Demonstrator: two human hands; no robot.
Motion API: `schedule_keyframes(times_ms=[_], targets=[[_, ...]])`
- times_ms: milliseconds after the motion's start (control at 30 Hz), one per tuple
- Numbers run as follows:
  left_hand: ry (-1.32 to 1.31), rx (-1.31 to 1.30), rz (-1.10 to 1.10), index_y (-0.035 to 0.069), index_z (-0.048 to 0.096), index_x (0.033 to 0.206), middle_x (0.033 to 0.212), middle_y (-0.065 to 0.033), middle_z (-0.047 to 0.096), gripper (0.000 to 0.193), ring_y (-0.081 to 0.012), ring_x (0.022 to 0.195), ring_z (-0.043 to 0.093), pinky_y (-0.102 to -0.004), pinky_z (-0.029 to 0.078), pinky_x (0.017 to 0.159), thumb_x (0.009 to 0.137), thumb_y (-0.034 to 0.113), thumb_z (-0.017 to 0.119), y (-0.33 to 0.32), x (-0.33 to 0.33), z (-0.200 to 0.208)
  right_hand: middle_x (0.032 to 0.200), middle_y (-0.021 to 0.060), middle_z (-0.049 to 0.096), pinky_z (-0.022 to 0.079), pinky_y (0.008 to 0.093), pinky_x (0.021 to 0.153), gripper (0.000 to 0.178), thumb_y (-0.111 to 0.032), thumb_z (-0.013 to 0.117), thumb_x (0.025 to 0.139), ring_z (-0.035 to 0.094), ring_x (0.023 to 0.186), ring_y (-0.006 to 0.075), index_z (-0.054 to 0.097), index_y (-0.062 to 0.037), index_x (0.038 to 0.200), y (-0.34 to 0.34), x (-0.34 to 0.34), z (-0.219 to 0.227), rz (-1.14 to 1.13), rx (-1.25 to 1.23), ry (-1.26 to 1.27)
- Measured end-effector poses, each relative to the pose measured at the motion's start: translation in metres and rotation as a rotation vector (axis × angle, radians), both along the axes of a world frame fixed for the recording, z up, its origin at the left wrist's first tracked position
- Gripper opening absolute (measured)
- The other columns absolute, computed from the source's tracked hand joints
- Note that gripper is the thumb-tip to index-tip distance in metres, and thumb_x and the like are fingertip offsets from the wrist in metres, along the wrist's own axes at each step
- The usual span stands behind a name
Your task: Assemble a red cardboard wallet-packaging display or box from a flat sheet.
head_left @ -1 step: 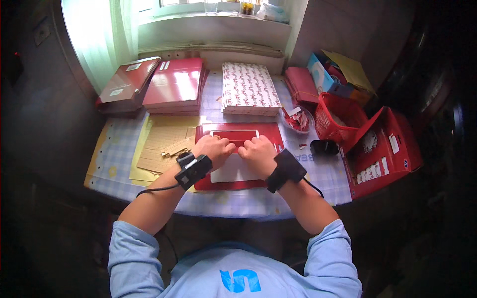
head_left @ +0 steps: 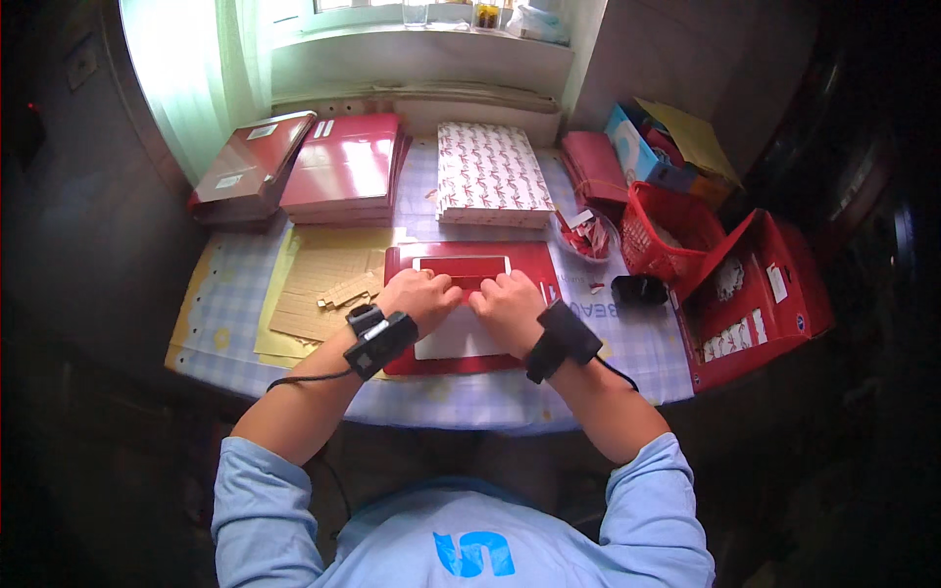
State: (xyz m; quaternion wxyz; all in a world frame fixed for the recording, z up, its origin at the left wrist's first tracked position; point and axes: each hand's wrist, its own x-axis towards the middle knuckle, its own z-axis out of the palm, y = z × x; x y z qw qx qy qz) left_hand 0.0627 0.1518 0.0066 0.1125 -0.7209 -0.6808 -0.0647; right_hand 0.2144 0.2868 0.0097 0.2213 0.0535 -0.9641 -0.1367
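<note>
A flat sheet (head_left: pixel 454 337), white on its near part, lies on a glossy red board (head_left: pixel 400 259) in front of me. Its far part shows a red panel framed by a thin white border. My left hand (head_left: pixel 423 297) is closed at the sheet's left side, fingers curled and pressed down. Close beside it, my right hand (head_left: pixel 504 306) is closed the same way on the right side. The fingertips of both hands meet the sheet near where red turns to white; what they pinch there is partly hidden by the fingers.
Brown cardboard pieces (head_left: pixel 319 299) lie left of the board. Stacks of red folders (head_left: pixel 343 162) and patterned white boxes (head_left: pixel 495 171) stand behind. To the right are a bowl of red-and-white scraps (head_left: pixel 585 238), a red basket (head_left: pixel 667 235), a black object (head_left: pixel 639 291) and an open red box (head_left: pixel 760 304).
</note>
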Motion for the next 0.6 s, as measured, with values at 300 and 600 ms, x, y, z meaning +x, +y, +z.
schedule_keyframes(times_ms=[300, 600], targets=[[0.086, 0.065, 0.069, 0.005, 0.062, 0.092, 0.084, -0.0066, 0.06, 0.017, -0.0217, 0.074, 0.065, -0.0336, 0.055, 0.065, 0.078, 0.013, 0.06, -0.028, 0.027, -0.011, 0.076, 0.0048, 0.057, 0.049, 0.0328, 0.063, 0.015, -0.012, 0.059, 0.073, 0.059, 0.071, 0.0201, 0.062, -0.0031, 0.085, -0.017, 0.023, -0.011, -0.095, 0.018, -0.006], [-0.136, 0.12, 0.123, 0.008, 0.066, 0.083, 0.083, -0.009, 0.06, 0.009, -0.0254, 0.077, 0.063, -0.0388, 0.052, 0.071, 0.075, 0.012, 0.066, -0.021, 0.033, 0.007, 0.082, 0.0073, 0.058, 0.051, 0.0344, 0.067, 0.009, -0.008, 0.061, 0.075, 0.059, 0.077, 0.0234, 0.062, -0.0062, 0.084, -0.007, 0.018, -0.01, 0.0, -0.281, 0.046]])
